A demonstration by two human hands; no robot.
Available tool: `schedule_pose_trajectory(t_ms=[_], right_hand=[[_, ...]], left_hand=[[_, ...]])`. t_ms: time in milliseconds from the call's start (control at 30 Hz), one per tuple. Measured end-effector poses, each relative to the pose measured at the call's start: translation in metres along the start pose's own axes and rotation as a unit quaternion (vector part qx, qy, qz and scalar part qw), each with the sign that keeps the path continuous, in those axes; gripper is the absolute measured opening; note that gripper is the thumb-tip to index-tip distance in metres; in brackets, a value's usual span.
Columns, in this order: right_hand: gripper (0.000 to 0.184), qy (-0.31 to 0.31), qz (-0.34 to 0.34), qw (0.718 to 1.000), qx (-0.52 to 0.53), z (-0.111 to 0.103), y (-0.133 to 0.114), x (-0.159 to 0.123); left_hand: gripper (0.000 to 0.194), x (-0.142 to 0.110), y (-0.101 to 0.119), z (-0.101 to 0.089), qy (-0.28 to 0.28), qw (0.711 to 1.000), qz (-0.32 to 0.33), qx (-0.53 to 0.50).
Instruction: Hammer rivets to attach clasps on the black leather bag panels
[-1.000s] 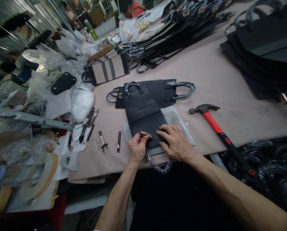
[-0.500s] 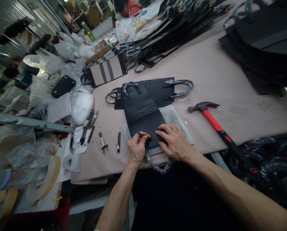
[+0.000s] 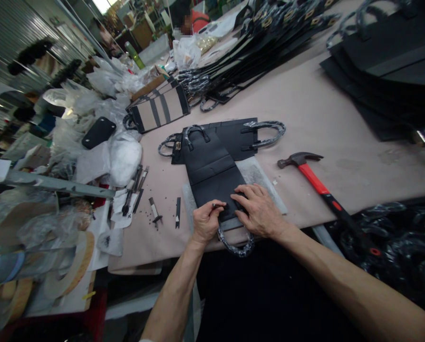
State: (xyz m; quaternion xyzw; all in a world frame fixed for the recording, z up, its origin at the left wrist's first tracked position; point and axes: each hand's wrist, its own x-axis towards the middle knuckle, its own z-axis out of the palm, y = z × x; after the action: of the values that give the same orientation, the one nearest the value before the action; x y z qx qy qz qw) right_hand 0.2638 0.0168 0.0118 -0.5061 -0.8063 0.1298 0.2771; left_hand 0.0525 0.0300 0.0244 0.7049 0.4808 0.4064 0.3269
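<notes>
L hand, just below ctr of frame, had its fingers pinched on a thin dark tool, held at a slant w/ its tip at the face of the black bag panel. That panel lay in mid-frame, running from near ctr down to the btm edge of the desk, w/ a film-wrapped looped handle at its near end, hanging toward the btm of the frame. R hand, right of L, rested on the panel's near end, fingers spread & bent, thumb apart from forefinger, unclenched.

Under the panel's near half was a pale slab, showing on both sides. A second black panel lay crosswise under its far end, handles out to the right.

Right of ctr: claw hammer, red & blk grip; any lettering on it too small to read. Left of the hands: flat blk strip, then a metal tool w/ pale grip, tiny dark bits scattered around. Further left, a white slip w/ a small dark mark, unreadable at that size.

Upper left: striped bag, clear plastic bags, green bottle. Top ctr: pile of blk bag pieces. Upper right: another blk stack.
</notes>
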Motion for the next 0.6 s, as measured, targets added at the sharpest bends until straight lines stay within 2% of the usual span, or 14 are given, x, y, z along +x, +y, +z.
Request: schedule_pose_trajectory(t_ms=[200, 367, 467, 533, 600], right_hand=[[0.04, 0.005, -0.005, 1.0, 0.005, 0.0, 0.0, 0.001], [0.035, 0.03, -0.012, 0.997, 0.067, -0.006, 0.008, -0.002], [0.031, 0.093, 0.036, 0.994, 0.041, -0.025, 0.024, -0.012], [0.033, 0.125, 0.089, 0.988, -0.035, -0.043, 0.041, -0.024], [0.038, 0.106, 0.158, 0.972, -0.135, -0.059, 0.06, -0.041]], left_hand=[[0.015, 0.007, 0.005, 0.004, -0.009, 1.0, -0.019, 0.004], [0.012, 0.01, 0.004, 0.011, 0.017, 0.998, -0.051, 0.031], [0.012, 0.007, 0.001, 0.013, 0.035, 0.998, -0.029, 0.031], [0.012, 0.006, -0.001, 0.013, 0.034, 0.999, -0.004, 0.029], [0.012, 0.004, -0.002, 0.013, 0.029, 0.999, 0.015, 0.031]])
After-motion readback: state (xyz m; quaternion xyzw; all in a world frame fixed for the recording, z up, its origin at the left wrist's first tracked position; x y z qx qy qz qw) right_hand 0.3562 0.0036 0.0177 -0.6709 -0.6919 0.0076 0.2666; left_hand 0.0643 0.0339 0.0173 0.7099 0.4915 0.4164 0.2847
